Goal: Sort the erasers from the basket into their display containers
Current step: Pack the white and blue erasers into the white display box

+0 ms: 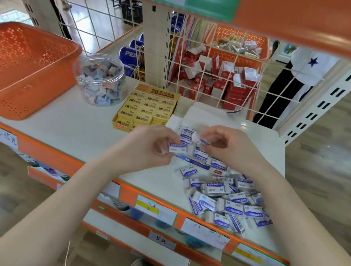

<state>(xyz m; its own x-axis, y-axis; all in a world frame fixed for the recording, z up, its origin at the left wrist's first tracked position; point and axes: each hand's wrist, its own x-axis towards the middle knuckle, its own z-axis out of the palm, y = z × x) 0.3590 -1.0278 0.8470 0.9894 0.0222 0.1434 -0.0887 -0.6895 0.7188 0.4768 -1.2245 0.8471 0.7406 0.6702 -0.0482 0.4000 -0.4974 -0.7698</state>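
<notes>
Over white cardboard display box (216, 116): both hands loaded.
Left hand (149, 146) pinches blue-and-white sleeved eraser (177, 148), long axis left-right, just near of box; right hand (232, 147), closer, pinches second eraser (200, 139) above it.

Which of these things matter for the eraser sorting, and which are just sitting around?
For the job: left hand holding an eraser; right hand pinching a second eraser; loose eraser pile; white display box; yellow 2B box; clear jar; near orange basket.

Lying about: red boxes at the back; far orange basket; shelf price labels.
</notes>
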